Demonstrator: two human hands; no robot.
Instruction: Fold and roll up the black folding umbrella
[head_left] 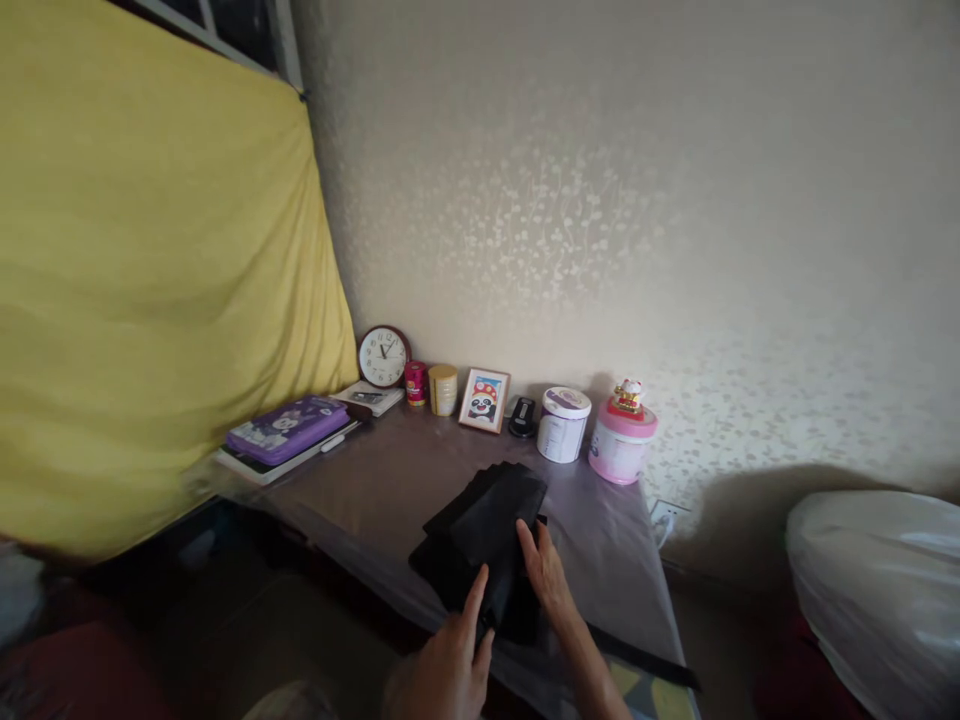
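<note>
Fabric bundle [487,525], black, layered, resting on table [360,500] near its front edge, between both hands. Left hand [448,660] closed at bundle's near end, index finger laid on top, thumb pressed in; underside hidden. Right hand [550,572] gripping bundle's right side, thumb on top, other fingers partly out of sight. Step in hand, best guess: folding or squaring up layers, partway, edges uneven. Next move likely calls for steadying with one hand, drawing loose edges in with the other, then pressing flat. Layers possibly slippery, could slide apart if released early. Cloth or bag: cannot tell.

Surface: dull mauve cover, slightly shiny. Behind bundle, left to right: clock [385,356], red can [415,384], yellowish canister [443,390], framed panda picture [484,400], small black item [522,417] (unclear what), white tub [562,430], pink tub [622,445] with cat figurine [628,396] on top. Left of bundle: purple case [289,428] on book [264,473], white marker [332,443]. Back left of bundle: booklet [371,399]. Front right of bundle: dark strip [641,655], maybe strap.

Room: yellow curtain [150,260] well left of bundle; leaf-patterned wall [750,250] behind; socket [667,514] to its right; plastic-covered bulk [877,570] well right.
</note>
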